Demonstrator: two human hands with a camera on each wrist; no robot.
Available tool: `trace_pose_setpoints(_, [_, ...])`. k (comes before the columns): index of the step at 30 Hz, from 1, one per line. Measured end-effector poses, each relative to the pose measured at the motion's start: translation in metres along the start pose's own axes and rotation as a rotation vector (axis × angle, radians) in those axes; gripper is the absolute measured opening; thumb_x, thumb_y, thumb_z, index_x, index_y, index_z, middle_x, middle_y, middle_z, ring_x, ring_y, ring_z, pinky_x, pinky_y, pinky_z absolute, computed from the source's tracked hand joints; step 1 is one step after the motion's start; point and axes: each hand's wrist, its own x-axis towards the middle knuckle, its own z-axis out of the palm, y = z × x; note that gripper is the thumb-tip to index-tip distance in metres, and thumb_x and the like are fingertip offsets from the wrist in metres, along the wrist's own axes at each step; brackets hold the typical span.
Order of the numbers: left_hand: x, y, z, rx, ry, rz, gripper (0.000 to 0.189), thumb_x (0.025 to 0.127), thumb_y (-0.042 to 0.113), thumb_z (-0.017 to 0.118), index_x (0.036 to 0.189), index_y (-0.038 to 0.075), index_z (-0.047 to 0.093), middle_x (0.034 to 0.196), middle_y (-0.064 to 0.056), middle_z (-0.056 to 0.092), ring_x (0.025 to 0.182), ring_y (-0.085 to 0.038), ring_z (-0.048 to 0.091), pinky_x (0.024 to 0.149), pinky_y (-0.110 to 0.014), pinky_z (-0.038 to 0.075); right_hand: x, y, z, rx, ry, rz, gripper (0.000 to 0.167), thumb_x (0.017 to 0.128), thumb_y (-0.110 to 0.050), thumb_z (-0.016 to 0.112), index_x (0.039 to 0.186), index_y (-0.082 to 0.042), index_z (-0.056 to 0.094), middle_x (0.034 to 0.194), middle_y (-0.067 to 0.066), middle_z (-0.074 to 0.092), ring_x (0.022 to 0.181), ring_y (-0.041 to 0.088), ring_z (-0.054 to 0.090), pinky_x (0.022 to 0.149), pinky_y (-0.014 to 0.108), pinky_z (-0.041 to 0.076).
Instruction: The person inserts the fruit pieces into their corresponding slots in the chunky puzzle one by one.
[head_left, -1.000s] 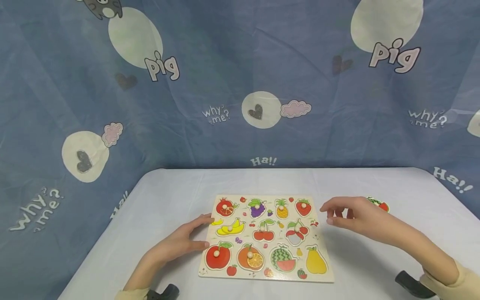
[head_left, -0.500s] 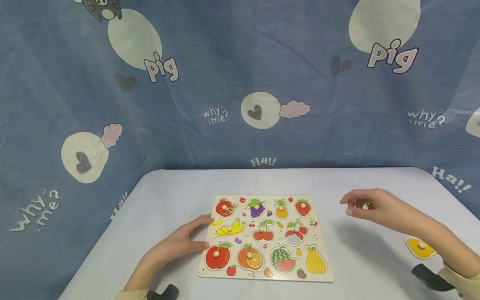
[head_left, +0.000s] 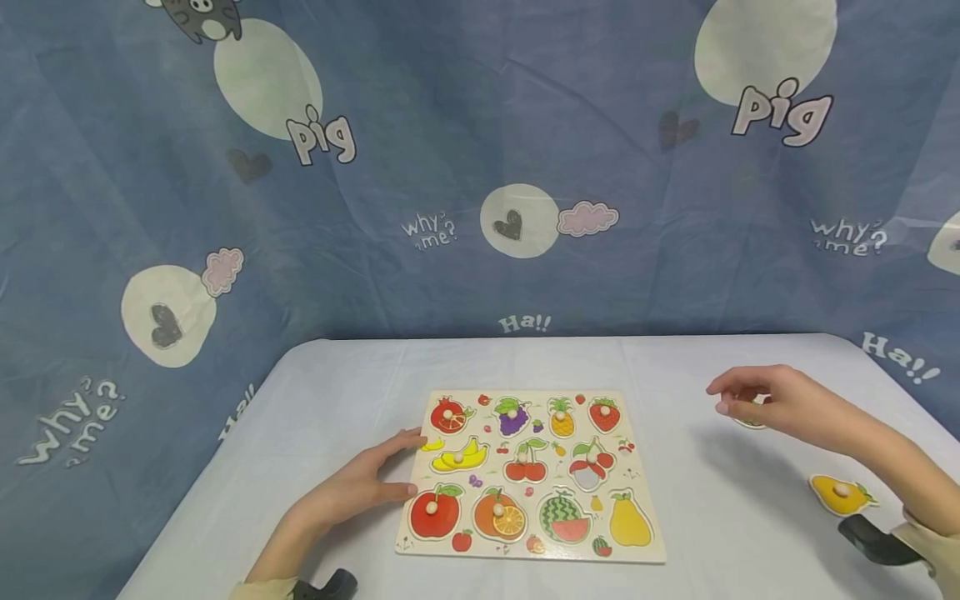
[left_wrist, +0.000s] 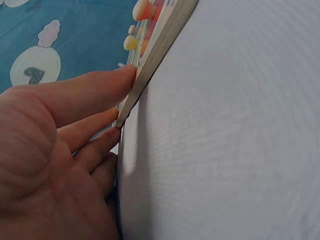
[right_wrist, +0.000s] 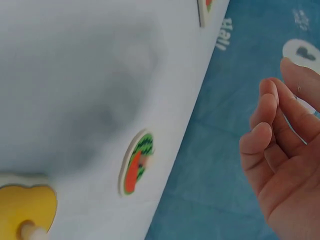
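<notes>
A wooden fruit puzzle board lies on the table, most of its fruit pieces showing round knobs. My left hand rests at its left edge, thumb and fingertips touching the rim, as the left wrist view shows with the thumb. My right hand hovers off to the right, fingers loosely bent and holding nothing. Below it, a watermelon piece with a knob lies on the table, mostly hidden by the hand in the head view. A yellow pear piece lies nearer, beside the right forearm.
The board's watermelon picture and pear picture carry no knobs. White cloth covers the table, and a blue printed curtain hangs behind it. Dark wrist straps sit on both forearms.
My right hand has moved right and away from the board, over the watermelon piece. The pear piece has come out from behind the right forearm. My left hand has stayed at the board's edge.
</notes>
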Motion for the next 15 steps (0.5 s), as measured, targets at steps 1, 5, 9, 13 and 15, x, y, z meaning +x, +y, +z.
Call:
trace_pose_setpoints(1, [0.0,0.0,0.0,-0.002,0.001,-0.002,0.066,0.077,0.018,0.081,0.139,0.019,0.056,0.154,-0.009,0.038,0.145,-0.037,0.022,0.11,-0.066,0.021,0.0,0.003,-0.001,0.014,-0.003,0.003,0.021,0.093,-0.022,0.069,0.112,-0.012,0.068,0.089,-0.002,0.066,0.077,0.01,0.057,0.062,0.026,0.051])
trace_pose_setpoints(5, [0.0,-0.001,0.0,-0.007,-0.002,-0.002,0.066,0.078,0.018,0.08,0.139,0.02,0.055,0.154,-0.009,0.038,0.145,-0.037,0.022,0.11,-0.066,0.02,-0.001,0.014,-0.003,0.054,-0.008,0.014,0.023,0.095,-0.018,0.067,0.114,-0.005,0.066,0.088,0.003,0.066,0.075,0.012,0.058,0.061,0.029,0.054])
trace_pose_setpoints(9, [0.0,-0.001,0.0,-0.015,-0.001,-0.003,0.066,0.078,0.017,0.08,0.138,0.02,0.056,0.154,-0.009,0.038,0.145,-0.037,0.022,0.111,-0.066,0.02,-0.002,0.023,-0.005,0.063,0.005,0.024,0.024,0.095,-0.016,0.067,0.114,-0.004,0.066,0.089,0.004,0.067,0.077,0.011,0.059,0.06,0.031,0.054])
trace_pose_setpoints(13, [0.0,0.0,-0.001,-0.014,-0.003,0.001,0.065,0.078,0.017,0.08,0.138,0.02,0.056,0.155,-0.009,0.037,0.145,-0.037,0.022,0.111,-0.066,0.02,-0.002,0.032,-0.006,0.066,0.011,0.048,0.022,0.094,-0.015,0.067,0.113,-0.003,0.066,0.091,0.004,0.067,0.077,0.01,0.058,0.059,0.03,0.053])
trace_pose_setpoints(15, [-0.001,0.0,-0.001,-0.015,-0.005,0.004,0.065,0.078,0.017,0.08,0.138,0.02,0.056,0.154,-0.009,0.038,0.145,-0.037,0.022,0.111,-0.066,0.019,-0.002,0.036,-0.006,0.063,0.009,0.052,0.021,0.095,-0.013,0.066,0.113,-0.003,0.066,0.09,0.004,0.066,0.077,0.01,0.058,0.057,0.029,0.051])
